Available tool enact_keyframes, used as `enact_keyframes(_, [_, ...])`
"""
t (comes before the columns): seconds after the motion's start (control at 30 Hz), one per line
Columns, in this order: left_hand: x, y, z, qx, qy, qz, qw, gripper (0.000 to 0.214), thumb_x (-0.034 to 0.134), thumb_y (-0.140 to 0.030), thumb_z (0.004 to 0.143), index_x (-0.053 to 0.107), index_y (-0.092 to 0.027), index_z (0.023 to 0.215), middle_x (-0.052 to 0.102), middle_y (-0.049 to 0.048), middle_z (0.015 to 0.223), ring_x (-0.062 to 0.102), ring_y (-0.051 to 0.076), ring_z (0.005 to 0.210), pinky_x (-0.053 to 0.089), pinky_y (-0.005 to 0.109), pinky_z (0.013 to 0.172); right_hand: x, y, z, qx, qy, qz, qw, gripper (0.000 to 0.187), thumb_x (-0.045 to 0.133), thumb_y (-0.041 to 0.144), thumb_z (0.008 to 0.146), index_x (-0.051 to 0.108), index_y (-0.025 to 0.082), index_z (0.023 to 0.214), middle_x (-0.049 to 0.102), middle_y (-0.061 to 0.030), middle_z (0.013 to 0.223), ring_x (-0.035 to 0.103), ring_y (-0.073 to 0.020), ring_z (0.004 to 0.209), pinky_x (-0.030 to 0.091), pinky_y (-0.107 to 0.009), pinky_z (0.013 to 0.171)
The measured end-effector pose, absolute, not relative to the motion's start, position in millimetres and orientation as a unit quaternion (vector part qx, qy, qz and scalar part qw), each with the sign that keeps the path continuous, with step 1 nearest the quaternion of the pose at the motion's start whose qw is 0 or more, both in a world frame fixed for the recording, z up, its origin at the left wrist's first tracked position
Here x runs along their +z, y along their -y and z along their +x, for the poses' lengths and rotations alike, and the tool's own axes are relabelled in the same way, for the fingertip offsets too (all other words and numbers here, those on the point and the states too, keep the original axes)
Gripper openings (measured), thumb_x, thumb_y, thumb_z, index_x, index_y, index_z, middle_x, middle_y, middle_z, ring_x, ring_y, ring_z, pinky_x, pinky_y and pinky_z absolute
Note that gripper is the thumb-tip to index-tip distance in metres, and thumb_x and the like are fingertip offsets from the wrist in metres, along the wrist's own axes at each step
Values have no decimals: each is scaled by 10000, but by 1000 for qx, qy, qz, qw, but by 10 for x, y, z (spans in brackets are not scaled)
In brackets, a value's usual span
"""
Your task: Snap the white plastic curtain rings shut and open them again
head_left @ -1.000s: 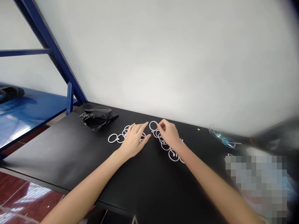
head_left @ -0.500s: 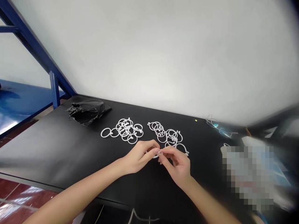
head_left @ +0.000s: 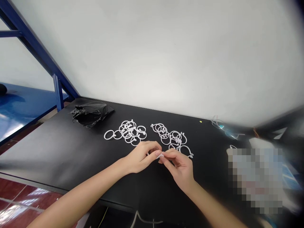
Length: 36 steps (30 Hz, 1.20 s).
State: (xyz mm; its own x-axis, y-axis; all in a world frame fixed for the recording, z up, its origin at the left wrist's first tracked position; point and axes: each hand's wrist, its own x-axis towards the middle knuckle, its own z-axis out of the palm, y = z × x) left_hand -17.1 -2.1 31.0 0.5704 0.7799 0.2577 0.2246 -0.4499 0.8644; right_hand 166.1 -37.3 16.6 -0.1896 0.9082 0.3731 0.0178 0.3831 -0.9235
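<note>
Between my hands is a white curtain ring (head_left: pixel 160 156) with a small eyelet, mostly hidden by the fingers. My left hand (head_left: pixel 142 156) pinches it between thumb and bent fingers. From the other side, the thumb and fingertips of my right hand (head_left: pixel 180 166) close on the same ring near its eyelet. Just beyond my left hand, a loose pile of white curtain rings (head_left: pixel 129 133) lies flat and overlapping. A second group of white rings (head_left: pixel 175 139) spreads out behind my right hand, its nearest rings close to the knuckles.
A torn black plastic bag (head_left: pixel 102 110) lies at the back left of the black table (head_left: pixel 59 142). Eyeglasses (head_left: pixel 218 123) rest near the wall at right. A blurred, pixelated package (head_left: pixel 256 180) sits at the right edge. A blue metal frame (head_left: pixel 40 50) rises at left.
The ring has tilted slightly in my fingers, so less of it shows. Both hands stay together in nearly the same place; the view has shifted a little.
</note>
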Motion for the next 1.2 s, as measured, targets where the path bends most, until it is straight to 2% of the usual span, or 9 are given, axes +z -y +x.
enact_keyframes(0.33, [340, -21, -231, 307, -316, 823, 358, 354, 394, -422, 993, 626, -165, 917, 616, 40, 829, 567, 140, 744, 467, 249, 666, 157, 352, 1662, 419, 649, -376, 512, 94, 679, 174, 847, 731, 210, 917, 747, -39, 792, 733, -183, 673, 641, -321, 639])
enact_keyframes(0.47, [327, -193, -384, 332, -365, 851, 179, 321, 484, -416, 966, 662, -163, 1053, 616, 81, 930, 588, 177, 840, 478, 316, 765, 199, 237, 1684, 394, 640, -453, 479, 227, 701, 254, 818, 709, 194, 1037, 759, -86, 969, 739, -196, 734, 644, -329, 656])
enact_keyframes(0.57, [282, -354, -546, 300, -424, 854, 22, 352, 523, -469, 938, 682, -163, 1009, 645, 71, 869, 579, 198, 811, 438, 359, 787, 264, -39, 1761, 315, 661, -490, 474, 177, 675, 269, 829, 714, 202, 988, 746, -74, 947, 720, -186, 751, 625, -305, 646])
enact_keyframes(0.67, [238, -468, -667, 257, -471, 842, -54, 385, 521, -505, 929, 670, -159, 1012, 674, 66, 840, 569, 208, 793, 407, 353, 762, 322, -511, 1846, 224, 705, -518, 429, 176, 630, 240, 842, 711, 179, 986, 731, -86, 966, 703, -195, 823, 591, -346, 771])
enact_keyframes(0.73, [215, -507, -709, 241, -489, 835, -74, 395, 524, -517, 924, 663, -157, 1010, 687, 71, 845, 565, 215, 797, 392, 344, 734, 338, -859, 1864, 251, 730, -543, 332, 154, 608, 210, 840, 718, 162, 935, 741, -90, 941, 702, -202, 837, 573, -345, 766])
enact_keyframes(0.83, [194, -527, -733, 220, -500, 834, -78, 379, 532, -517, 919, 667, -163, 897, 690, 75, 848, 558, 224, 810, 383, 345, 724, 326, -1261, 1797, 294, 756, -528, 251, 88, 660, 200, 790, 732, 154, 772, 751, -68, 777, 706, -195, 734, 553, -307, 692])
enact_keyframes(0.93, [195, -523, -744, 209, -506, 834, -69, 346, 540, -474, 922, 667, -165, 834, 674, 81, 890, 553, 231, 831, 386, 354, 728, 315, -1435, 1656, 307, 769, -521, 209, 162, 635, 272, 827, 733, 153, 775, 757, -82, 806, 701, -193, 755, 532, -287, 674])
enact_keyframes(1.03, [204, -510, -751, 202, -502, 839, -65, 267, 539, -394, 923, 677, -172, 868, 659, 77, 921, 549, 227, 848, 392, 361, 741, 342, -1454, 1516, 317, 785, -505, 167, 188, 690, 340, 786, 729, 162, 744, 754, -79, 781, 687, -189, 709, 506, -265, 608])
enact_keyframes(1.2, [230, -484, -734, 218, -498, 837, -57, 213, 529, -324, 916, 675, -170, 933, 658, 80, 954, 557, 235, 884, 409, 384, 793, 382, -1433, 1355, 307, 806, -491, 119, 102, 756, 204, 682, 688, 178, 611, 720, -41, 668, 643, -170, 610, 453, -252, 551])
